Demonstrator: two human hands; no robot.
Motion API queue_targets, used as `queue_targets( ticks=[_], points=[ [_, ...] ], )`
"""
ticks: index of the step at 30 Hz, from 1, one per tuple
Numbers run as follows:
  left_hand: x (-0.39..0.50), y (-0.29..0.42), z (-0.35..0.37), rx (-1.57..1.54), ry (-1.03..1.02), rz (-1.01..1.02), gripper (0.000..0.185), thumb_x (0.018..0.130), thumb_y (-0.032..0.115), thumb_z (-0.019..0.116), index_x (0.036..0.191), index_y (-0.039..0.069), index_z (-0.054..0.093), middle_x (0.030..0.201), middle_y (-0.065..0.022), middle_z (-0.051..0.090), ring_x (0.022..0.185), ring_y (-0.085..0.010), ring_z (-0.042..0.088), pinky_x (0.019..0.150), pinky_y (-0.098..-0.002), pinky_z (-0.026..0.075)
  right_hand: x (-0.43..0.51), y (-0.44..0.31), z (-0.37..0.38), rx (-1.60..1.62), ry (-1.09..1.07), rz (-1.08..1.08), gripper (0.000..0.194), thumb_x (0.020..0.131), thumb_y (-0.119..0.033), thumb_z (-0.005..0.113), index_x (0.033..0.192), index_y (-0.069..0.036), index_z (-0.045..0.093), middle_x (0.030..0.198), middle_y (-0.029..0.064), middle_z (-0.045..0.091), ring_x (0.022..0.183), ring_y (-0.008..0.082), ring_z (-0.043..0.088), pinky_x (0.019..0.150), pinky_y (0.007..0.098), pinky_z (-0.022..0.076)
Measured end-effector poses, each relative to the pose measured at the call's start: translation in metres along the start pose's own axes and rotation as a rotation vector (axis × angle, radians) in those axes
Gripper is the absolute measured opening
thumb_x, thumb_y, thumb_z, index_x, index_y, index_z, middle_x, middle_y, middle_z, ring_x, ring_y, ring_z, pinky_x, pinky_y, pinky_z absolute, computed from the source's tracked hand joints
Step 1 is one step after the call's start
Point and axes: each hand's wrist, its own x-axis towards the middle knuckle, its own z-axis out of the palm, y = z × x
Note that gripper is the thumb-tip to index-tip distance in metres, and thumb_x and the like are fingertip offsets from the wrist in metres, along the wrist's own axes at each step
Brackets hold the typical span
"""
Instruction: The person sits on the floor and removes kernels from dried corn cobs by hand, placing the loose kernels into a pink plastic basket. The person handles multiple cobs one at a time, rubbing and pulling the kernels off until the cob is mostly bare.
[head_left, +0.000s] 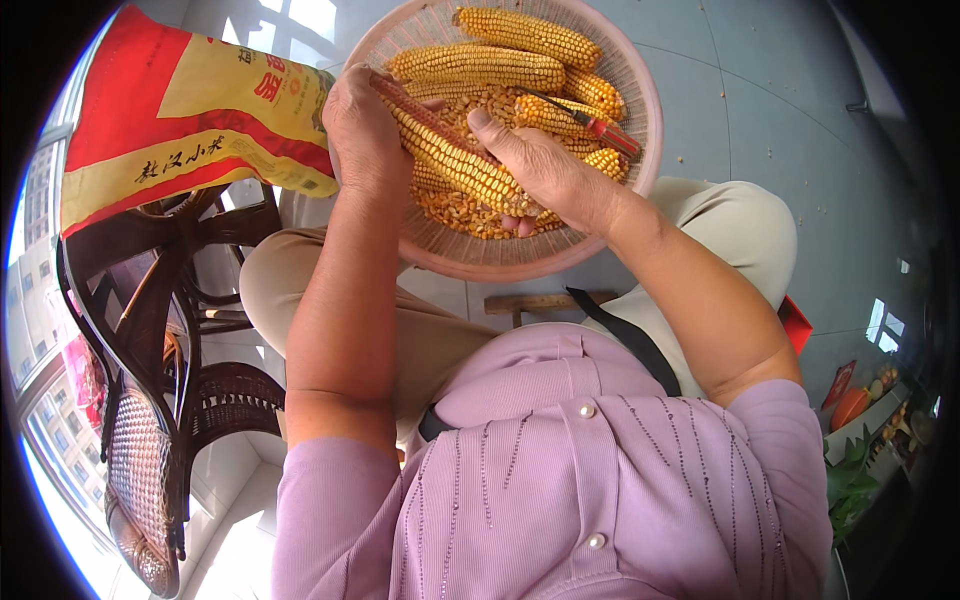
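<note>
A dried ear of corn (461, 161) lies slantwise between my two hands above the basket. Part of it has been stripped, showing a long reddish band of bare cob along its upper side. My left hand (367, 131) grips its upper left end. My right hand (551, 172) supports the lower right end, fingers curled beneath and the thumb raised by the bare band. Below is a round pink plastic basket (651, 90) with loose kernels (457, 214) and several whole ears (480, 66). A screwdriver (607, 133) with a red and black handle rests on the ears at the right.
A red and yellow printed sack (202, 112) stands left of the basket, touching or nearly touching it. Dark woven chairs (142, 450) are at the left. Below the basket is a small wooden stool (547, 301). Scattered kernels dot the grey tiled floor (757, 127); a plant (855, 469) sits lower right.
</note>
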Motion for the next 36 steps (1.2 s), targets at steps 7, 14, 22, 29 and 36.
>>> queue_targets(
  ticks=[7,14,22,29,36],
  points=[
    [0.003,-0.008,0.002,-0.012,-0.038,0.037,0.025,0.098,0.02,0.039,0.095,-0.002,0.05,0.083,-0.0139,0.054,0.07,-0.0309,0.066,0.067,-0.043,0.062,0.002,0.001,0.004,0.072,0.02,0.118,0.06,0.103,-0.055,0.04,0.093,-0.001,0.064,0.06,0.0042,0.058,0.04,0.0131,0.055,0.032,0.0241,0.0415],
    [-0.001,-0.008,0.012,0.021,-0.042,0.021,0.027,0.097,0.02,0.038,0.097,-0.004,0.051,0.078,-0.0166,0.058,0.065,-0.0298,0.065,0.06,-0.04,0.057,0.002,0.007,0.002,0.228,0.025,0.199,0.054,0.103,-0.053,0.042,0.095,-0.005,0.064,0.06,0.0054,0.061,0.037,0.0136,0.054,0.028,0.0236,0.0386],
    [0.013,-0.013,-0.004,-0.094,0.032,0.064,0.025,0.099,0.021,0.043,0.098,-0.002,0.054,0.081,-0.0121,0.058,0.072,-0.0238,0.062,0.066,-0.0366,0.055,-0.004,-0.002,0.002,0.252,0.022,0.089,0.065,0.099,-0.065,0.041,0.11,-0.005,0.062,0.079,0.0058,0.066,0.052,0.0115,0.061,0.04,0.0218,0.0491],
    [0.016,-0.011,-0.008,-0.089,0.136,0.061,0.023,0.099,0.02,0.047,0.097,-0.001,0.056,0.083,-0.0109,0.059,0.073,-0.0218,0.061,0.068,-0.0348,0.053,0.0,0.009,0.0,-0.022,0.042,0.02,0.07,0.097,-0.069,0.041,0.106,-0.003,0.062,0.067,0.0024,0.059,0.048,0.0044,0.054,0.035,0.0171,0.0389],
    [0.012,-0.013,-0.002,-0.057,0.063,0.082,0.025,0.099,0.021,0.046,0.095,-0.001,0.056,0.082,-0.0115,0.06,0.071,-0.0225,0.061,0.066,-0.0354,0.053,0.002,0.01,0.001,0.12,0.038,0.173,0.058,0.101,-0.059,0.044,0.092,-0.004,0.06,0.064,0.0027,0.06,0.046,0.0072,0.057,0.033,0.0195,0.0374]
  ],
)
